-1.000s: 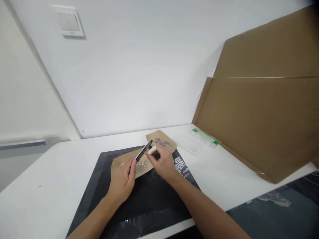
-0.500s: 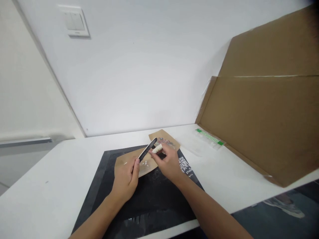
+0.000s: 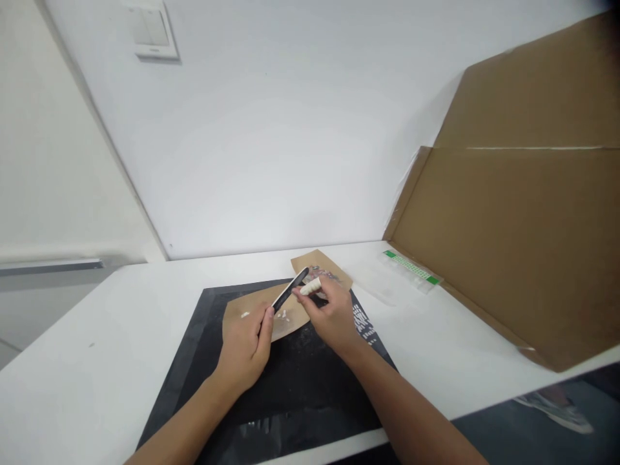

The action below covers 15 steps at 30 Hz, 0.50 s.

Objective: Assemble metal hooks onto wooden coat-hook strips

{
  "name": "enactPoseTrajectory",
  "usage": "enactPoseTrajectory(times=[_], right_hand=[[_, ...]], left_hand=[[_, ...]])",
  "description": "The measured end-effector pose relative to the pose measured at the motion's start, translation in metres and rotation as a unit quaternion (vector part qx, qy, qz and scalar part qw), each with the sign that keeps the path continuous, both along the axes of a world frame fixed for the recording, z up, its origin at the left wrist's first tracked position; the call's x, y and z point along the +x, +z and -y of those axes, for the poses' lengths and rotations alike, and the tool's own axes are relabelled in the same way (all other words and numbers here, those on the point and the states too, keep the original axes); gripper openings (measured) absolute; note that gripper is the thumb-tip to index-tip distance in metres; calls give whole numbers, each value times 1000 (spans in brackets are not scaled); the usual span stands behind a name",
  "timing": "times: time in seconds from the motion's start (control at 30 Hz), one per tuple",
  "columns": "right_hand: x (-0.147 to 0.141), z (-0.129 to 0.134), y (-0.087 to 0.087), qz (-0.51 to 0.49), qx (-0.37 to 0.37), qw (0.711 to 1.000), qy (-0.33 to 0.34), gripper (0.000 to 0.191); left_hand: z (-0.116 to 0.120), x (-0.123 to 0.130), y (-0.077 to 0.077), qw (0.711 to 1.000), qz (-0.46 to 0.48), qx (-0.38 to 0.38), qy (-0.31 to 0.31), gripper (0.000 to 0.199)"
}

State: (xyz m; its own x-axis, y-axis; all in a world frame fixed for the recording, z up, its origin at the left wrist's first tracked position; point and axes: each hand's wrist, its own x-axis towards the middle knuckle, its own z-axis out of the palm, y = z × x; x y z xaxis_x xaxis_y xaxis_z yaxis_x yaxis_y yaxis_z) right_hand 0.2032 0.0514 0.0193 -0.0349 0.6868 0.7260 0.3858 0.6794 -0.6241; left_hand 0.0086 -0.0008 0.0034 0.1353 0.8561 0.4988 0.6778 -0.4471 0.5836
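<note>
White wall (image 3: 281, 142) fills the upper middle; just below frame centre, the left hand (image 3: 246, 345) grasps a slim, round-ended black strip (image 3: 291, 289), pale-edged. Whether the right hand (image 3: 333, 318) beside it pinches anything, I cannot tell.

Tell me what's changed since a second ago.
The camera view shifted; the light switch sits farther right and higher. Nothing was taken up or let go: the left hand still holds the black stick, the right hand stays beside it, something white at its fingers.
</note>
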Motion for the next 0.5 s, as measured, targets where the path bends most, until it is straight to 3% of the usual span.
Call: enactPoseTrajectory(times=[0.13, 0.37, 0.5], right_hand=[[2, -3, -3, 1, -4, 1000, -30, 19], [-6, 6, -4, 123, 77, 988, 60, 17], [-2, 4, -1, 116, 81, 989, 37, 17]], left_hand=[[-1, 1, 0, 1000, 0, -7, 2, 39], [-3, -1, -3, 1000, 5, -7, -1, 38], [0, 0, -1, 1000, 6, -19, 1, 38]])
